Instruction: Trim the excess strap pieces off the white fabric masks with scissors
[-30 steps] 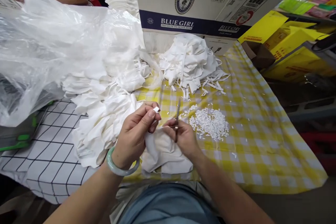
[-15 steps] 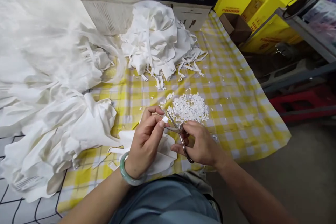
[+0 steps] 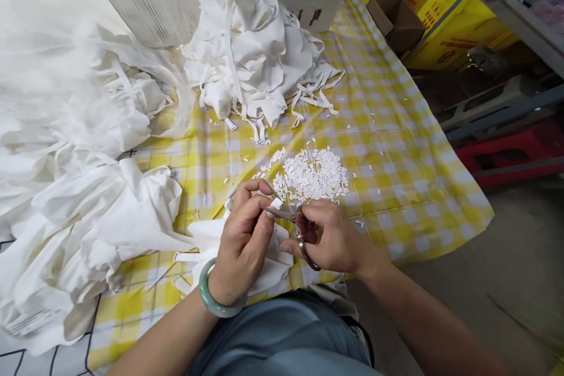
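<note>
Two bare hands work close together over a surface [image 3: 388, 211] covered in yellow-and-white checks. Pinched between thumb and fingers, a small white tab [image 3: 276, 204] is in the left hand [image 3: 247, 229], its end poking out between the parted blades of the scissors [image 3: 291, 216]. Thumb and fingers of the right hand [image 3: 332, 235] are in the scissors' handles; whether the blades touch the tab, I cannot tell. A pale green bangle [image 3: 210, 298] circles the left wrist.

Beneath the hands lies a white cloth piece [image 3: 206, 235], partly hidden by them. Just beyond the scissors, many tiny white clippings [image 3: 315, 175] form a loose pile, with a few scattered around it. Farther back, a heap of white cloth [image 3: 255, 41] with trailing straps sits against a printed carton [image 3: 145, 9]. More white fabric [image 3: 88, 217] spreads along the left side, partly under clear plastic [image 3: 39, 29].
</note>
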{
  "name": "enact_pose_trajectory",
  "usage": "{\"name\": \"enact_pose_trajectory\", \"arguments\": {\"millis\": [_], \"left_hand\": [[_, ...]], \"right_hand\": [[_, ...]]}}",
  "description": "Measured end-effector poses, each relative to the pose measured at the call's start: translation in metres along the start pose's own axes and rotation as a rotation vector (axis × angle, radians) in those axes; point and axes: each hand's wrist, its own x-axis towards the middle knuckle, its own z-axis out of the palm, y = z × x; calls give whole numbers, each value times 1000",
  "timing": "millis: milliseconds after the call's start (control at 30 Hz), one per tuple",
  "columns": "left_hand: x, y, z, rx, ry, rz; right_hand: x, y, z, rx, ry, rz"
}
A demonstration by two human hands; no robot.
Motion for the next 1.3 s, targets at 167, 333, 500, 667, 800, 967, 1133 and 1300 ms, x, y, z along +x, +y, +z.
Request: {"name": "enact_pose_trajectory", "arguments": {"millis": [167,333,500,667,800,967,1133,1300], "left_hand": [[0,1,1,24,-2,35],[3,2,3,50,-15,106],[3,2,3,45,-35,109],[5,3,4,45,-51,104],[10,4,7,77,-58,100],[17,-1,14,111,-113,107],[17,-1,10,108,-133,105],[1,18,-37,151,-39,93]], "right_hand": [[1,-1,0,-6,0,3],[3,-2,0,26,-4,18],[2,-1,1,48,-5,32],[2,0,-1,87,-17,61],[-2,2,-4,95,-14,135],[-9,10,-2,116,-23,301],[-17,22,-1,231,39,434],[-24,12,4,252,68,272]]}}
